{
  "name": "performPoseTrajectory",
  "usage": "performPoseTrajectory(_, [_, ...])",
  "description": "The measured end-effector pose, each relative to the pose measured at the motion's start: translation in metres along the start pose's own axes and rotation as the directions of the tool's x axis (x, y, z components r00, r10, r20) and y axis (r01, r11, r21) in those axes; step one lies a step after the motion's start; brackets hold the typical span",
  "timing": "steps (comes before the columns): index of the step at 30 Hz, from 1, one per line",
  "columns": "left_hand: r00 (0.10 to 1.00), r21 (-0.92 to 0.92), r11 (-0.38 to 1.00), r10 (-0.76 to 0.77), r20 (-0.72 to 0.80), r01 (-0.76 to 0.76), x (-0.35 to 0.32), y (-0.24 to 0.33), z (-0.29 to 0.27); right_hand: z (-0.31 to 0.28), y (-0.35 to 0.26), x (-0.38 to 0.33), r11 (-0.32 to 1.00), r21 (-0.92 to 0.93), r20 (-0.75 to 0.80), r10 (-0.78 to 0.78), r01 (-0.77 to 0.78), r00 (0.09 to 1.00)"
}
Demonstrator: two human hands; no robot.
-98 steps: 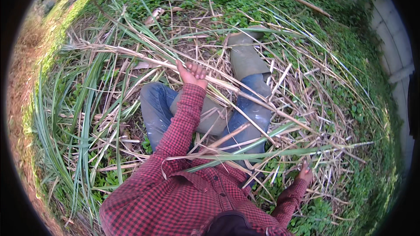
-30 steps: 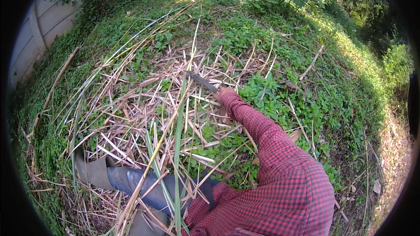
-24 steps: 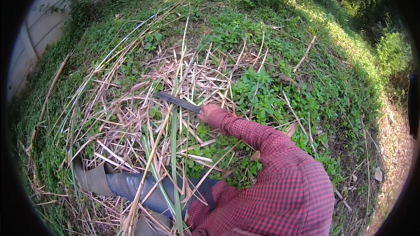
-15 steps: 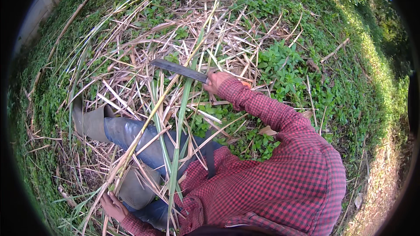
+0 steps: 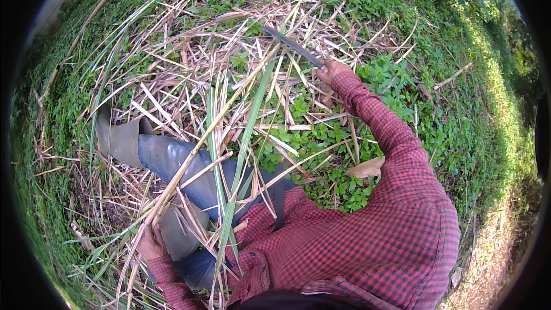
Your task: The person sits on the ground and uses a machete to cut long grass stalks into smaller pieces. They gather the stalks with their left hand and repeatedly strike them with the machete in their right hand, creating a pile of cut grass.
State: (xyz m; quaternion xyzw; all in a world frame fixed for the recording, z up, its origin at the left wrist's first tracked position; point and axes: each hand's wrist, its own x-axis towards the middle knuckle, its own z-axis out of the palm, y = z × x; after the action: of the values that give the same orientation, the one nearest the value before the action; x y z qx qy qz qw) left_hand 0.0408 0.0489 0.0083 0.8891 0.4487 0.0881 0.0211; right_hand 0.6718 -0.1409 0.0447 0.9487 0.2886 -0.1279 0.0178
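Note:
My right hand (image 5: 334,73) is closed round the handle of a machete (image 5: 294,47). Its dark blade points up and to the left, across the upper part of a long yellowish cane stalk (image 5: 213,125). Whether the edge touches the stalk I cannot tell. The stalk slants from the lower left, over my legs, toward the far middle. At its lower end my left hand (image 5: 151,245) grips it, fingers partly hidden. Long green leaves (image 5: 245,139) hang alongside the stalk, over my blue trousers (image 5: 175,163).
Dry stripped leaves (image 5: 192,66) litter the ground ahead. My boots (image 5: 123,143) rest among them. Low green plants (image 5: 387,77) grow to the right, more cane stalks (image 5: 123,26) lie at the far left, and a pale wall (image 5: 54,0) stands beyond.
My right hand has moved the machete up and to the right, farther along the stalk. My left hand has shifted slightly upward at the lower end.

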Motion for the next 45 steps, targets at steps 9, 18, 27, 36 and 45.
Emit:
performPoseTrajectory(9, [0.773,-0.601,0.638,0.014,0.634,0.482,0.017,-0.040,-0.021,0.030,-0.046,-0.045,0.957,-0.023,-0.004,-0.290,0.290,0.957])
performPoseTrajectory(18, [0.787,-0.631,0.564,-0.056,0.614,0.532,-0.003,-0.072,-0.032,0.007,-0.008,0.008,0.968,-0.069,-0.015,-0.244,0.242,0.970])
performPoseTrajectory(27, [0.647,-0.390,0.609,-0.278,0.710,0.690,-0.066,-0.176,-0.098,0.029,0.053,0.089,0.975,0.039,-0.077,0.220,-0.217,0.973])
performPoseTrajectory(36, [0.996,-0.098,0.995,-0.006,-0.087,-0.003,0.030,0.061,-0.094,0.043,-0.031,0.005,0.998,0.025,0.049,-0.064,0.063,0.997])
performPoseTrajectory(45, [0.970,-0.111,0.963,0.245,-0.007,-0.244,0.152,0.210,0.043,0.027,-0.076,-0.051,0.940,0.021,0.059,-0.342,0.342,0.938])
